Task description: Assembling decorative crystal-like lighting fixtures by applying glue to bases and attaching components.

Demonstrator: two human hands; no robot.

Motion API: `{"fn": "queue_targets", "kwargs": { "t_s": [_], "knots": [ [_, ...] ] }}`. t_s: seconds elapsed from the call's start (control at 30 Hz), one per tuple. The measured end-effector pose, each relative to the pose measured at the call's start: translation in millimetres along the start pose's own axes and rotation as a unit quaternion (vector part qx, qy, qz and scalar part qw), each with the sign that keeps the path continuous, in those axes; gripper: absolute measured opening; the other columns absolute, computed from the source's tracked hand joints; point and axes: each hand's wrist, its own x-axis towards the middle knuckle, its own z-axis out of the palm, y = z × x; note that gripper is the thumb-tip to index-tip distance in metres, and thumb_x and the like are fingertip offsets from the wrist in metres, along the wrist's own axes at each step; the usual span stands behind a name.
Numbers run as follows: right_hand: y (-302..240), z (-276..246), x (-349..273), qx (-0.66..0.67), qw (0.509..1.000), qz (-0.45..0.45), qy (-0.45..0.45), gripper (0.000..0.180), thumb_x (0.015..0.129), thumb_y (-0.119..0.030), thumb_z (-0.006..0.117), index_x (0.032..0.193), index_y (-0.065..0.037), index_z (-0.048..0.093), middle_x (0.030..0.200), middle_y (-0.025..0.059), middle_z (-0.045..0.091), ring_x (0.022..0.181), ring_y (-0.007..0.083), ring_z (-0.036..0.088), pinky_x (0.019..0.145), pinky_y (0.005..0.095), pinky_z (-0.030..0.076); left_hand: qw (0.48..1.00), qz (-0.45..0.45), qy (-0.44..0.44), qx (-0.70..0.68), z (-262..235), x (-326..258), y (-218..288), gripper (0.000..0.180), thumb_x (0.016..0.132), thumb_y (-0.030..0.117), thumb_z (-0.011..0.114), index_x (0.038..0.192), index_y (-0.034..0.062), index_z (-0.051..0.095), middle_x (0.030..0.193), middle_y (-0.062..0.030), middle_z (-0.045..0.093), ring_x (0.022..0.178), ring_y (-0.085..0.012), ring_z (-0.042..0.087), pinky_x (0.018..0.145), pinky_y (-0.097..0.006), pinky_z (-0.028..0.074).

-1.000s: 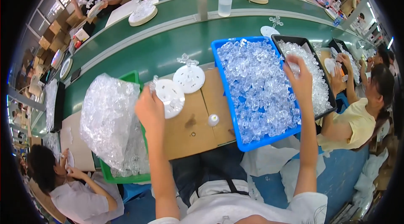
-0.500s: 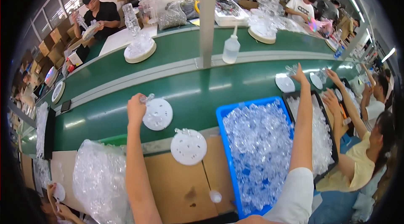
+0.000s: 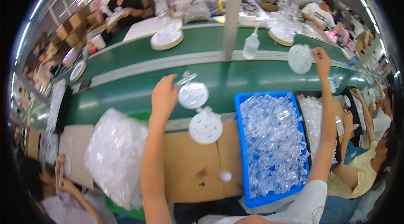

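Note:
My right hand (image 3: pixel 321 60) is closed on the right edge of a round white plastic disc (image 3: pixel 299 60), raised and tilted above the green belt. Clear plastic shows at that edge, partly behind my fingers. My left hand (image 3: pixel 165 97) is just left of another white disc (image 3: pixel 193 96) lying on the belt. Its visible fingers stretch up, seemingly apart from the clear plastic piece (image 3: pixel 187 78) at that disc's upper edge; the other fingers are hidden. A third white disc (image 3: pixel 205 129) with small slots lies at the cardboard's far edge, a clear piece at its top.
A blue crate (image 3: pixel 245 156) of clear plastic pieces and a black tray (image 3: pixel 301 96) of similar pieces stand at right. A bulky clear bag (image 3: pixel 118 156) sits at left. Small white round piece (image 3: pixel 225 176) lies on cardboard (image 3: pixel 185 165). Co-workers sit close on both sides; a bottle (image 3: pixel 251 46) stands beyond.
My right hand has lifted a white disc off the belt. My left hand has come away from the clear piece by the near disc. The whole view has shifted.

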Motion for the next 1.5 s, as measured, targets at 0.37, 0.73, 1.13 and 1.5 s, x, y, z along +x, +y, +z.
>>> {"fn": "queue_targets", "kwargs": {
  "t_s": [0.37,0.73,1.13,1.5],
  "knots": [
    [-375.3,-11.0,-165.9,0.330,0.873,-0.110,-0.343,0.014,0.080,-0.012,0.067,0.089,-0.002,0.063,0.083,0.0027,0.062,0.076,0.0090,0.058,0.067,0.0223,0.048,0.977,-0.151,-0.130,0.078,-171.6,-294.4,33.0,0.023,0.079,-0.001,0.052,0.100,-0.0007,0.061,0.093,-0.0190,0.062,0.087,-0.0357,0.059,0.075,-0.039,0.048],
    [-422.1,48.5,-264.8,0.223,0.854,-0.274,-0.381,0.023,0.078,-0.021,0.064,0.100,-0.014,0.061,0.094,0.0070,0.062,0.088,0.0284,0.060,0.073,0.0358,0.049,0.952,-0.093,-0.135,0.260,-83.3,-310.1,-74.8,0.052,0.076,0.001,0.050,0.127,-0.0001,0.043,0.121,-0.0237,0.048,0.114,-0.0408,0.046,0.087,-0.046,0.046],
    [-444.2,-85.0,-314.2,0.311,0.849,-0.243,-0.352,0.030,0.071,-0.006,0.070,0.101,-0.009,0.064,0.097,0.0105,0.064,0.086,0.0278,0.062,0.071,0.0339,0.050,0.956,-0.070,-0.127,0.256,-83.0,-302.0,-70.8,0.024,0.071,-0.003,0.055,0.095,-0.0010,0.052,0.084,-0.0175,0.060,0.079,-0.0323,0.063,0.065,-0.037,0.053],
    [-473.3,-54.0,-367.7,0.296,0.887,-0.292,-0.203,0.050,0.063,-0.005,0.075,0.111,-0.011,0.062,0.102,0.0068,0.062,0.074,0.0217,0.059,0.065,0.0312,0.050,0.979,0.022,-0.055,0.195,-148.1,-319.0,62.1,0.049,0.076,0.001,0.056,0.123,-0.0045,0.044,0.097,-0.0164,0.057,0.077,-0.0280,0.058,0.064,-0.034,0.049]
  ]
}}
